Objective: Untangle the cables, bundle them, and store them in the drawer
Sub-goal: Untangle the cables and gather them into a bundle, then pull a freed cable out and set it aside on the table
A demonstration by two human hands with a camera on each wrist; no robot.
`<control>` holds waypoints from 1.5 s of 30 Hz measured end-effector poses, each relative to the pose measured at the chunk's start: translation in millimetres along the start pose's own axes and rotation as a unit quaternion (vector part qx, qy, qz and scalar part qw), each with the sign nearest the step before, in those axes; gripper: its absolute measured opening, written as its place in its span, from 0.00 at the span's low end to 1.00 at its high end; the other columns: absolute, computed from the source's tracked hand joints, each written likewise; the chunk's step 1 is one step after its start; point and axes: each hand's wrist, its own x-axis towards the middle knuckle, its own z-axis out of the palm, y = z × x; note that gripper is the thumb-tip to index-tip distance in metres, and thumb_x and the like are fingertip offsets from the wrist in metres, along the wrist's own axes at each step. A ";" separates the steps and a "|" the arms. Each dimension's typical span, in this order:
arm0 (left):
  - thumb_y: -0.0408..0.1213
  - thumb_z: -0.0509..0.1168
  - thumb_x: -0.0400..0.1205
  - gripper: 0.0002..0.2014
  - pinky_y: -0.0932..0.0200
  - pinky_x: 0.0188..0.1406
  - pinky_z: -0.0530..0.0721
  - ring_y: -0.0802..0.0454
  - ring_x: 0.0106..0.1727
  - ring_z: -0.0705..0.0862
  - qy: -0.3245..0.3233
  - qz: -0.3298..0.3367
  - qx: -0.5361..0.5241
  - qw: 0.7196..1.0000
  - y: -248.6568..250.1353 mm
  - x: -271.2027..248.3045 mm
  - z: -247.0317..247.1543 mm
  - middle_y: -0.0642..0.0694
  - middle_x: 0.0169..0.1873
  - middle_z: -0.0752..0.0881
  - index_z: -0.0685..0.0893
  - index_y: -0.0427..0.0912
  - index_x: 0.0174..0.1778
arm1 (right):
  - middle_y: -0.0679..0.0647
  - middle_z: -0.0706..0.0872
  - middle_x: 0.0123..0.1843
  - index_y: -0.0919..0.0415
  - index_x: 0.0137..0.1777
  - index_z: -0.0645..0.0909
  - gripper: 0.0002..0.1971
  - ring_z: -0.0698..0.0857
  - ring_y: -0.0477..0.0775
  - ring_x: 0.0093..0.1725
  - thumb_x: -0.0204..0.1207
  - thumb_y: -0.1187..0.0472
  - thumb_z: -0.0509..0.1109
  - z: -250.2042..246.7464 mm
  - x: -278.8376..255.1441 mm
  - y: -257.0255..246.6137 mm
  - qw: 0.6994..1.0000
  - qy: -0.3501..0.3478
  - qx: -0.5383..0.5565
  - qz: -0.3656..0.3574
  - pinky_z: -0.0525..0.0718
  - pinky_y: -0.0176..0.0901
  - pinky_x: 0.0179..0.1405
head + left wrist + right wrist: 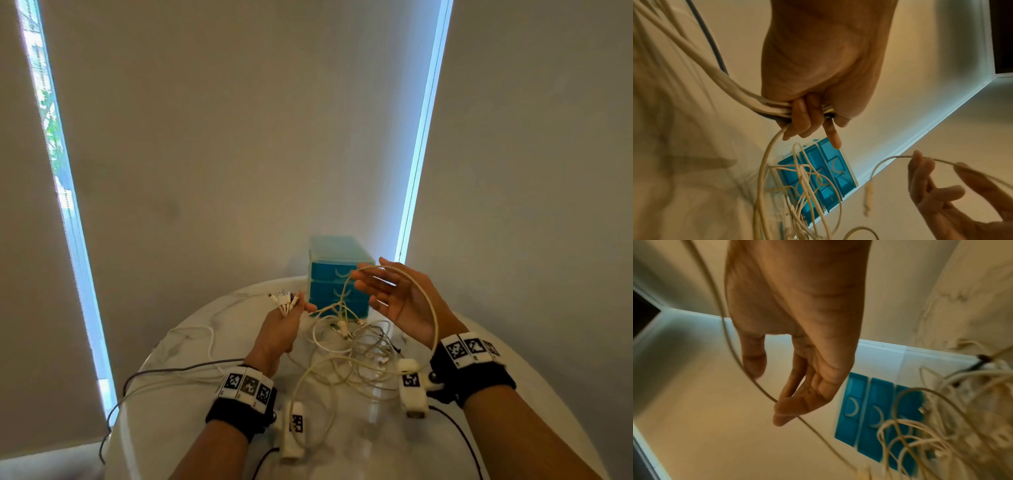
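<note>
My left hand (294, 308) is raised over the table and grips a bunch of white cable ends (284, 299), whose plugs fan out past the fingers; in the left wrist view the fingers (799, 116) curl round the bunch. To the right, my right hand (376, 287) is open with spread fingers, and one white cable (435, 308) loops over it. In the right wrist view that cable (764, 391) runs across the fingertips. A tangle of white cables (359, 346) lies below both hands. The blue drawer unit (339, 274) stands behind, its three drawers closed.
The round white table (376, 445) ends close to a wall with roller blinds. A grey cable (154, 373) and loose white cable (191, 332) trail off the table's left side. The drawer unit (869, 415) sits at the table's far edge.
</note>
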 end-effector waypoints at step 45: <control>0.82 0.49 0.77 0.40 0.60 0.27 0.58 0.54 0.30 0.58 0.159 0.197 -0.383 0.889 47.5 -15.0 -43.9 0.52 0.30 0.68 0.76 0.43 0.49 | 0.58 0.97 0.54 0.63 0.64 0.91 0.10 0.95 0.56 0.56 0.90 0.67 0.70 75.1 57.0 28.2 0.937 0.065 -0.341 -0.037 0.94 0.43 0.49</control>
